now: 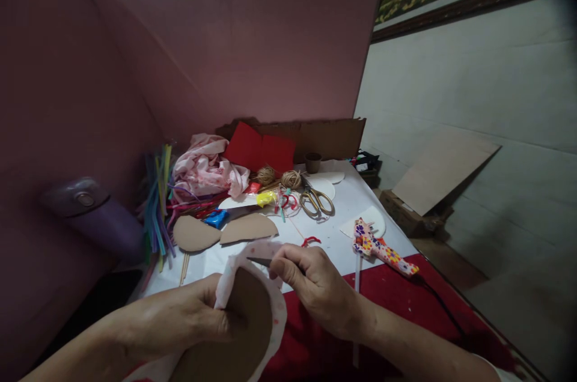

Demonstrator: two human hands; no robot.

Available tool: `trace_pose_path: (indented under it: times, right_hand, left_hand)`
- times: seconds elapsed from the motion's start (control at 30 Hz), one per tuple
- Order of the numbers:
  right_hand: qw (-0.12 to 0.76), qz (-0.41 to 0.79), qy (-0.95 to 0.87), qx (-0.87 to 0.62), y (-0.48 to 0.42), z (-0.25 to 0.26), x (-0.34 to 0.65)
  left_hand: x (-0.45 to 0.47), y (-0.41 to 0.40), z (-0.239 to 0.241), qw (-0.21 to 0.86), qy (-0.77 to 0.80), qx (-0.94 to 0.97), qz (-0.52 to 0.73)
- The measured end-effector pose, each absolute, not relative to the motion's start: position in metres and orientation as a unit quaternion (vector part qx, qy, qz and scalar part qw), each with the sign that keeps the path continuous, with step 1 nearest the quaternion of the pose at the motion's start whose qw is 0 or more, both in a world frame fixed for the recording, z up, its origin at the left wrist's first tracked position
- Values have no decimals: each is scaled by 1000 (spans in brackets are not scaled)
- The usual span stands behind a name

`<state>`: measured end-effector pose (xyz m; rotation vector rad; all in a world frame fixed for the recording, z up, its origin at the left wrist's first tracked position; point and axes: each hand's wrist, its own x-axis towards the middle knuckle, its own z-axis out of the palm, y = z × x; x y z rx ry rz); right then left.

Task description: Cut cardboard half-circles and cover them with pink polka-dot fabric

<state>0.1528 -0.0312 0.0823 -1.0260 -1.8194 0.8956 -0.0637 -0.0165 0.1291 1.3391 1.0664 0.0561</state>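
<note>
My left hand (180,316) grips a rounded cardboard piece (246,316), thumb on its brown face. White cloth with pink spots (278,316) wraps over the cardboard's rim. At the upper edge, my right hand (315,286) is closed in a pinch on the cloth's border. A dark, narrow, pointed shape shows beside those fingertips; I cannot tell whether it is a tool or a shadow. Just beyond the hands lie two cut cardboard pieces (250,227). A flower-patterned glue gun (383,247) rests to the right, a pale glue stick (357,274) by it.
Gold-handled scissors (317,202), twine balls (291,179), red paper (260,148) and a crumpled spotted cloth (205,163) crowd the back. Coloured pipe cleaners (157,208) and a purple bottle (101,220) stand left. The glue gun's dark cord (444,304) crosses the red cloth.
</note>
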Motion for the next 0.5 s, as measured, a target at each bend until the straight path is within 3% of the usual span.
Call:
trace_pose_path:
  times: [0.5]
  right_hand:
    - [379, 330, -765, -404, -28, 86, 167]
  left_hand:
    - [-64, -17, 132, 657, 488, 574, 30]
